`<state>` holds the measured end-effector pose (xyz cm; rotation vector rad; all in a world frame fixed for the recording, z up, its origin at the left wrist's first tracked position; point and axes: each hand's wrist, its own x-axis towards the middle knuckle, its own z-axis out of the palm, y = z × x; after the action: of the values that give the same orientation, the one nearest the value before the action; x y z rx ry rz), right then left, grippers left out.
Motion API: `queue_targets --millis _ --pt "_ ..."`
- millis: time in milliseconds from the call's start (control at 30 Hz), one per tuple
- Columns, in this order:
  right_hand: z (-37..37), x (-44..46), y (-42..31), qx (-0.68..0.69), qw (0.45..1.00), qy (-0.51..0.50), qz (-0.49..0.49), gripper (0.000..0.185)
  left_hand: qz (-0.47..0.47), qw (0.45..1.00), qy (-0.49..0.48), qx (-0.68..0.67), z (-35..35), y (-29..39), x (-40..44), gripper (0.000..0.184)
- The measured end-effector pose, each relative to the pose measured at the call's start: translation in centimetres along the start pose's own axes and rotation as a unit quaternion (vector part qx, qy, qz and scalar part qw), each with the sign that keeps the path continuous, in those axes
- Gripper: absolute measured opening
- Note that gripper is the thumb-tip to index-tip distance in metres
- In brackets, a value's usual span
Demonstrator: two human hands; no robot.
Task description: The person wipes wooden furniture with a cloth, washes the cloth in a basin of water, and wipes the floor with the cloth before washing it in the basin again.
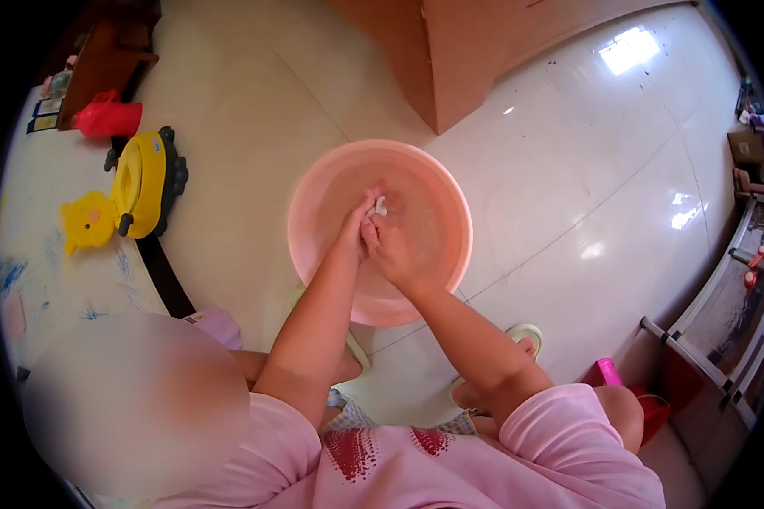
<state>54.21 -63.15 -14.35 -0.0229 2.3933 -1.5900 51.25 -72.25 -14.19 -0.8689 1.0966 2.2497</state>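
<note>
A large pink plastic basin stands on the floor between my feet, with cloudy water in it. Over its middle my two hands are pressed together. Between them a small white cloth-like piece pokes out at the top; most of it is hidden by the fingers. My left hand is closed on the left side of it, fingers pointing up and away. Against it, my right hand is closed from the right, its fingers curled. Whether the hands touch the water I cannot tell.
A yellow animal-shaped child's ride-on or potty is at left, near a red jug. A brown cabinet corner juts in beyond the basin. A metal-framed rack stands at right. A blurred person's head is at lower left.
</note>
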Motion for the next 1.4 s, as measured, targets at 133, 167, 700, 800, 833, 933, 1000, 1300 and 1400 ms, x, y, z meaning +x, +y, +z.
queue_targets --millis 133,167,700,800,833,933,1000,1300,1400 --pt "-1.7 1.6 -0.1 -0.072 0.996 -0.001 0.056 0.022 -0.032 0.998 0.038 0.046 0.6 1.2 -2.9 0.041" --pt "-2.8 2.1 0.4 -0.142 0.986 -0.036 0.085 0.020 -0.045 0.991 0.055 0.110 -0.4 1.6 -3.2 0.037" --pt "-4.8 0.8 0.3 -0.266 0.959 -0.086 0.048 0.014 0.141 0.824 0.101 0.540 -2.9 2.5 -0.1 0.042" --pt "-5.6 1.7 0.8 -0.319 0.936 -0.148 0.033 0.007 0.044 0.800 0.026 0.598 -0.1 5.1 -1.2 0.039" --pt "-7.0 2.2 -0.9 -0.081 0.973 -0.188 0.104 0.004 0.035 0.789 -0.026 0.613 -0.4 5.6 -1.3 0.035" --pt "-9.8 2.6 -2.6 0.300 0.909 -0.226 0.181 0.005 -0.014 0.804 -0.091 0.588 1.3 7.6 -3.4 0.025" --pt "-10.3 2.6 -2.2 0.434 0.851 -0.224 0.191 0.009 -0.056 0.825 -0.111 0.552 2.0 8.0 -3.8 0.020" --pt "-7.7 1.5 -2.6 0.697 0.633 -0.164 0.295 0.032 -0.025 0.894 -0.175 0.412 5.4 8.8 -5.5 0.010" --pt "-7.4 1.2 -4.8 0.669 0.687 -0.135 0.251 0.033 -0.015 0.834 -0.003 0.552 7.0 8.8 -6.4 0.009"
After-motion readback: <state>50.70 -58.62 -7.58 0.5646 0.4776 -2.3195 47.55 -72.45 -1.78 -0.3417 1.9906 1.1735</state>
